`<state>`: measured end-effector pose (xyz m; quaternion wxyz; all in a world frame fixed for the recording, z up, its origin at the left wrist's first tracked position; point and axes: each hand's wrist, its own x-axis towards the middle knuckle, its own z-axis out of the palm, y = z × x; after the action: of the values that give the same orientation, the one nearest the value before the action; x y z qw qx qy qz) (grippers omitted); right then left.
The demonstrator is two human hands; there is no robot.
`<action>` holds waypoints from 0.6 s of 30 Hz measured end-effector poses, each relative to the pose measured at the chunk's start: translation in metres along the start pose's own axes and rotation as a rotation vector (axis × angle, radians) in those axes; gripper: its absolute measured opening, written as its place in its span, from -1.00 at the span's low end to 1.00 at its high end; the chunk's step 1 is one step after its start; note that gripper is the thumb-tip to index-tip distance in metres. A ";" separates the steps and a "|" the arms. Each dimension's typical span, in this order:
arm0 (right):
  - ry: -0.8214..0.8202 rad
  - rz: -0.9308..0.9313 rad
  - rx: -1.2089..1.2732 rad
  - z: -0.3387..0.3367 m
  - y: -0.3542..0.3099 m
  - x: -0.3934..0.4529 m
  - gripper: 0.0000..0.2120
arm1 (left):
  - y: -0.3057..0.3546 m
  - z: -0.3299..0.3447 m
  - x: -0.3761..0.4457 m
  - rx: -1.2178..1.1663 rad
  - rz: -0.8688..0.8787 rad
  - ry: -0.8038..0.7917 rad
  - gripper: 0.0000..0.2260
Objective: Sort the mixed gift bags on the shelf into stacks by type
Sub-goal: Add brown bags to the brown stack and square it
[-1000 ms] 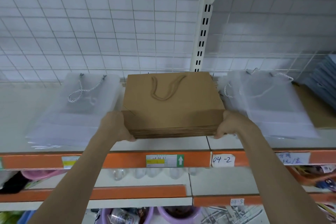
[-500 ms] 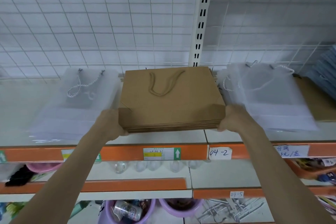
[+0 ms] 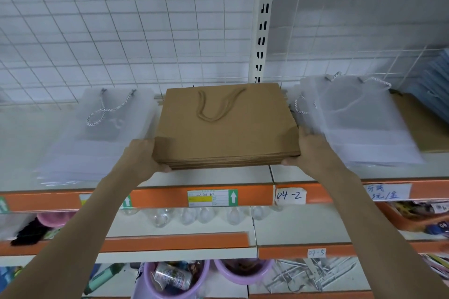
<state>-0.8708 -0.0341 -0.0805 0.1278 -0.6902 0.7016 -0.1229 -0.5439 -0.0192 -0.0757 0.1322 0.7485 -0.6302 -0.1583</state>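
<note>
Step in hand: seating the brown paper bags (image 3: 227,128) on the shelf (image 3: 213,177). My left hand (image 3: 143,158) and right hand (image 3: 308,150) each grip a front corner of the stack, between two piles of clear bags (image 3: 97,136). Next: square the edges, then let go.

Both hands on the kraft stack (image 3: 226,128) up on the shelf (image 3: 213,177): left hand (image 3: 143,160) grips the near left corner, right hand (image 3: 308,150) the near right one. Clear bags (image 3: 97,138) lie flat just left of it, more clear bags (image 3: 359,124) just right, touching the right hand. Blue bags (image 3: 437,90) sit far right. Orange shelf edge has a "04-2" tag (image 3: 289,195).
</note>
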 end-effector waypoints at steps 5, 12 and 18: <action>0.078 -0.073 -0.005 0.007 0.005 -0.008 -0.01 | 0.000 0.001 0.004 -0.018 0.011 0.008 -0.42; 0.165 -0.048 -0.112 0.017 0.005 -0.014 -0.23 | -0.004 0.003 0.006 -0.093 -0.041 -0.024 -0.39; 0.128 -0.011 -0.090 0.013 -0.004 -0.017 -0.34 | -0.004 0.007 0.004 -0.112 -0.058 -0.013 -0.38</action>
<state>-0.8623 -0.0175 -0.0910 0.0511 -0.6898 0.7093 -0.1358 -0.5421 -0.0228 -0.0840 0.1650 0.7568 -0.5993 -0.2021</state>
